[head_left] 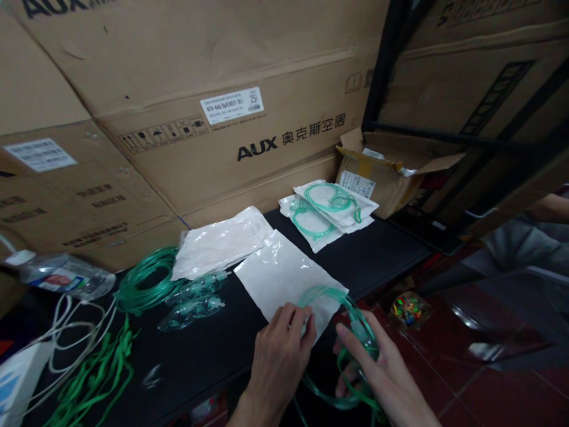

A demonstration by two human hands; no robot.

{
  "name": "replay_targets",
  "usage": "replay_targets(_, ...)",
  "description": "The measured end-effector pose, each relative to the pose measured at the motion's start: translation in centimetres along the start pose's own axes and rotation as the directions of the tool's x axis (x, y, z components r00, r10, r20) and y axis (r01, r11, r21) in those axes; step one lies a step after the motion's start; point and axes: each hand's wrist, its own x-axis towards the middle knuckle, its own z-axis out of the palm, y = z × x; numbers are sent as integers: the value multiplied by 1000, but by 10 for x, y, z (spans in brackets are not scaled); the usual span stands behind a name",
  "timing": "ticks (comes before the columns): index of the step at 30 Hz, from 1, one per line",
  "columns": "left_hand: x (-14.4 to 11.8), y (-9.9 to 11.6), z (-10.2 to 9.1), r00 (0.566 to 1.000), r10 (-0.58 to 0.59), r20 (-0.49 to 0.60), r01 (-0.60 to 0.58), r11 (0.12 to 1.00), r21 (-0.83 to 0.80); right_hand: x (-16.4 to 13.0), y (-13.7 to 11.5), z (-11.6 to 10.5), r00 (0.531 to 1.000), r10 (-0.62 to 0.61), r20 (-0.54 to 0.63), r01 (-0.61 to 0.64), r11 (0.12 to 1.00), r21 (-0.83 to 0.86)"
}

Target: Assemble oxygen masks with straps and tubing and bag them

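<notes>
My left hand pinches the near edge of a flat white pouch that lies on the black table. My right hand holds a clear oxygen mask with coiled green tubing just off the table's front edge, partly at the pouch's open end. Two more clear masks lie to the left beside a coil of green tubing. A stack of empty white pouches rests behind them.
Packed pouches with green tubing are piled at the back right by an open cardboard box. Large AUX cartons wall off the back. A plastic bottle, white cable and green straps lie left. Another person's arm shows far right.
</notes>
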Motion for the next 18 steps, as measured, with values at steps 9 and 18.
replay_targets(9,-1,2,5,999,-48,4,48,999,4,18,7,2,964,46,262,-42,999,-23)
replay_targets(18,0,-13,0,997,56,51,-55,998,-9,16,18,4,986,90,143,-88,996,-25)
